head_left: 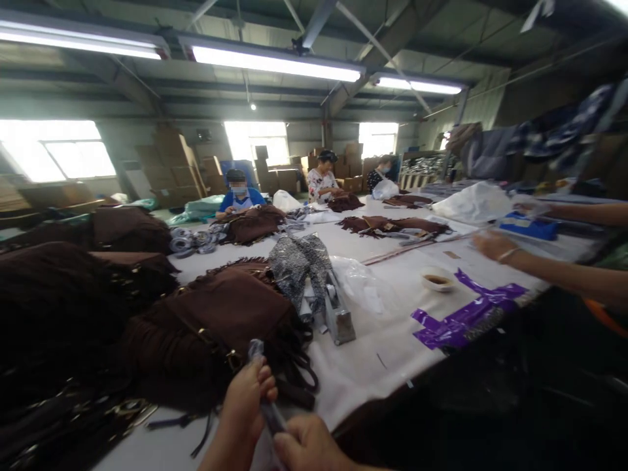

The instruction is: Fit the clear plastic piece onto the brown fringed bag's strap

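My left hand is closed around a grey, plastic-looking strip, whose bunched end sticks out above the fist. Lower down, my right hand grips the same strip near the bottom of the view. Part of the strip is hidden by my fingers, and what it is made of I cannot make out. Just beyond my left hand lies a dark brown fringed bag with gold-coloured metal fittings. A brown strap of that bag hangs close to my hands.
Brown bags are heaped at left. Behind my hands stand a metal tape dispenser and crumpled silvery wrap. Purple plastic tape and a tape roll lie right, near a co-worker's arm. Several people sit across the table.
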Demonstrator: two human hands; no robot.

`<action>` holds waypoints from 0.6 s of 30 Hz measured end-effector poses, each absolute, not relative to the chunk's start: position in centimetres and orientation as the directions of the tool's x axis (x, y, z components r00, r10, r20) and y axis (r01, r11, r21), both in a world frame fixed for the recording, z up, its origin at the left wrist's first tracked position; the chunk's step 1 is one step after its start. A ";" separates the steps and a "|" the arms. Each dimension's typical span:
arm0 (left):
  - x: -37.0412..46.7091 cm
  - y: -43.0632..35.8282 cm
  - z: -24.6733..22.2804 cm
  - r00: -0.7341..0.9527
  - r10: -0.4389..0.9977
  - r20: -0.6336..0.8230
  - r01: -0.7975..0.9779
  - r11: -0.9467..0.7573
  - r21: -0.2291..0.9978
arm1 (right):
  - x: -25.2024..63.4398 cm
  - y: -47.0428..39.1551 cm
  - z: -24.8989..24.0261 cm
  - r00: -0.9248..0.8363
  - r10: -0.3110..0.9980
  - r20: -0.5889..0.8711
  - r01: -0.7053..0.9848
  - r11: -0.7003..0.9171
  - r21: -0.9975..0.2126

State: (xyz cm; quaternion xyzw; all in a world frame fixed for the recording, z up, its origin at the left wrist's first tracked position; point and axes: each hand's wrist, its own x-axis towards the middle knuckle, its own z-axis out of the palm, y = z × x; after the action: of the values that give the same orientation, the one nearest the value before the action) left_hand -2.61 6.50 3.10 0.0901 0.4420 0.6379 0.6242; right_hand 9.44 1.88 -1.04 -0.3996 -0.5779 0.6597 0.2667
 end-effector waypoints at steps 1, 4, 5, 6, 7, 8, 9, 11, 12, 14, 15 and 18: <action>-2.7 6.5 3.2 -0.209 0.869 -0.449 -0.714 0.178 0.677 | 9.3 1.5 -0.7 -0.522 0.816 -0.247 0.133 -0.208 -0.969; -3.4 5.7 3.3 -0.144 0.900 -0.411 -0.785 0.148 0.601 | 9.3 0.3 0.0 -0.473 0.812 -0.342 0.164 -0.301 -0.940; -3.7 5.1 3.2 -0.126 0.907 -0.402 -0.812 0.139 0.567 | 9.3 0.0 0.1 -0.470 0.804 -0.364 0.153 -0.332 -0.931; -3.8 4.3 3.1 -0.110 0.909 -0.402 -0.831 0.138 0.540 | 9.4 -0.3 0.1 -0.469 0.797 -0.381 0.138 -0.359 -0.923; -3.8 3.3 2.9 -0.097 0.905 -0.415 -0.841 0.148 0.520 | 9.5 -0.5 0.1 -0.474 0.790 -0.389 0.123 -0.378 -0.917; -3.7 2.4 2.5 -0.086 0.894 -0.439 -0.844 0.169 0.509 | 9.4 -0.6 0.0 -0.483 0.782 -0.395 0.111 -0.392 -0.913; -3.4 1.4 2.2 -0.079 0.882 -0.465 -0.841 0.191 0.506 | 9.4 -0.7 -0.1 -0.492 0.774 -0.397 0.102 -0.402 -0.910; -2.7 0.0 1.3 -0.098 0.863 -0.495 -0.822 0.210 0.529 | 9.0 -1.0 -0.4 -0.512 0.761 -0.399 0.097 -0.410 -0.907; -2.4 -0.4 0.9 -0.128 0.861 -0.492 -0.810 0.196 0.553 | 8.8 -1.1 -0.6 -0.523 0.751 -0.402 0.101 -0.414 -0.905; -2.1 -0.7 0.3 -0.189 0.867 -0.460 -0.785 0.148 0.601 | 8.5 -1.2 -1.0 -0.557 0.723 -0.408 0.129 -0.410 -0.903; -2.2 -0.7 0.1 -0.206 0.874 -0.441 -0.773 0.132 0.621 | 8.5 -1.1 -1.1 -0.582 0.715 -0.388 0.157 -0.370 -0.916; -3.4 -0.4 0.0 -0.206 0.890 -0.407 -0.719 0.144 0.680 | 9.3 0.2 -0.8 -0.633 0.746 -0.208 0.283 -0.027 -0.959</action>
State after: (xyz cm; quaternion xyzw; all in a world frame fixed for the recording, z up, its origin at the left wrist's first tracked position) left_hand -3.39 -0.39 0.02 0.0991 0.4303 0.6465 0.6222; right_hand 9.26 0.18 -0.80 -0.3834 -0.6710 0.6052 0.1910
